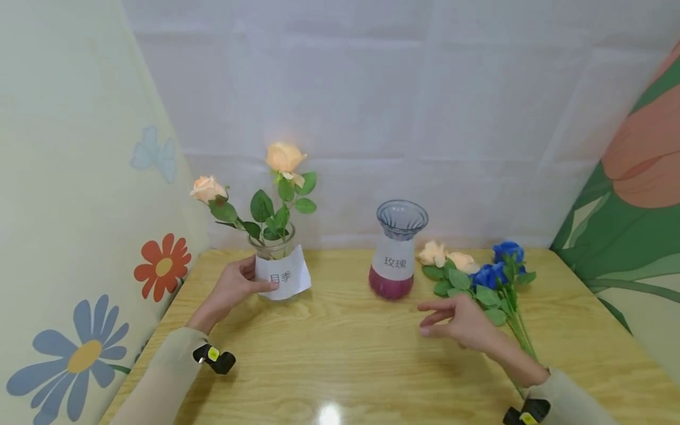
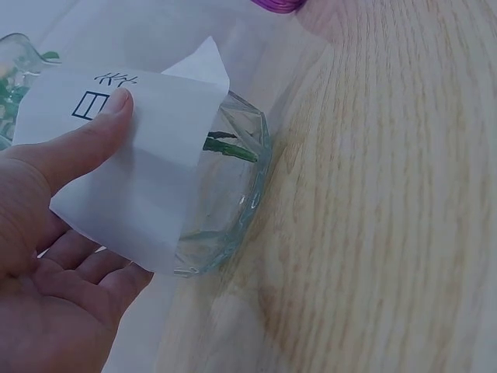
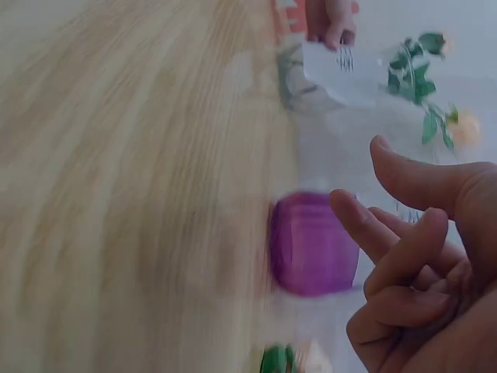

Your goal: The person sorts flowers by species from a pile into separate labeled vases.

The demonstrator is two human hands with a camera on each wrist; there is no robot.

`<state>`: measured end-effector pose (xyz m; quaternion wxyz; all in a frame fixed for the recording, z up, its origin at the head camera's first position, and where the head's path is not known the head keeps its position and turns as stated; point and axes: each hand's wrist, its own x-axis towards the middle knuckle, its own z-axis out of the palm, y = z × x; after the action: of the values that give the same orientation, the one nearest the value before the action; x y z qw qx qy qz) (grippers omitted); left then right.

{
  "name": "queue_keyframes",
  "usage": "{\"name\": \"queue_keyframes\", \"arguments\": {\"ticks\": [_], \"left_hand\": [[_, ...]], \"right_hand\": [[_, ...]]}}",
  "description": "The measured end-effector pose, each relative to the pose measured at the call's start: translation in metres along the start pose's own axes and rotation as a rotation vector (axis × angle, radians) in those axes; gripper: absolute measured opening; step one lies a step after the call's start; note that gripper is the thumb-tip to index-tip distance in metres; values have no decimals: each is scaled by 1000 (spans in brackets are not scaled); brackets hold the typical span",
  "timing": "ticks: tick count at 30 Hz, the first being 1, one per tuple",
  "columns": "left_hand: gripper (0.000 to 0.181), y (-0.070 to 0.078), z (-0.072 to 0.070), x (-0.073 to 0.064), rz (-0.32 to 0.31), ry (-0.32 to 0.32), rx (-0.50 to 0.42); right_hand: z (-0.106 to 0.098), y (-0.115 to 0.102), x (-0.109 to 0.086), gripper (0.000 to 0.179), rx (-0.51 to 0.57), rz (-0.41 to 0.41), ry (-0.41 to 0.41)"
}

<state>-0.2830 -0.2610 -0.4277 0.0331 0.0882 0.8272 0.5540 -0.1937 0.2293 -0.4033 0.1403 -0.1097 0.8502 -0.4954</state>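
My left hand (image 1: 232, 287) grips a clear glass vase (image 2: 231, 183) with a loose-edged white paper label (image 1: 287, 275) and two peach roses (image 1: 285, 157); my half-open right hand (image 1: 466, 323) is empty.

The table (image 1: 319, 354), yellow-brown with wood grain, catches 1 bright glare spot (image 1: 329, 413) on its near part. Behind the table rises a creased white sheet (image 1: 340, 88). Left of the table, a pale wall (image 1: 64, 147) bears 1 blue flower (image 1: 84, 356), 1 red flower (image 1: 163, 267) and 1 light-blue butterfly (image 1: 154, 156). Right of the table, a patterned wall (image 1: 659, 330) shows a large pink bloom (image 1: 648, 159) and green leaves (image 1: 637, 242).
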Motion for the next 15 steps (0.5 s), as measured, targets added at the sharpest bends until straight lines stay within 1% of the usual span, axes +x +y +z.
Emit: {"name": "queue_keyframes", "arguments": {"ticks": [3, 7, 9, 12, 15], "left_hand": [[86, -1, 0, 0, 4, 0, 0], [85, -2, 0, 0, 15, -5, 5], [84, -2, -1, 0, 19, -8, 7], [84, -1, -1, 0, 23, -11, 14], [83, -1, -2, 1, 27, -16, 14]], "right_hand": [[-16, 14, -12, 58, 27, 61, 29], [-42, 33, -27, 62, 53, 99, 36], [-55, 42, -33, 63, 64, 104, 23], [-70, 55, -40, 64, 55, 142, 10], [-82, 64, -45, 64, 20, 158, 19]]}}
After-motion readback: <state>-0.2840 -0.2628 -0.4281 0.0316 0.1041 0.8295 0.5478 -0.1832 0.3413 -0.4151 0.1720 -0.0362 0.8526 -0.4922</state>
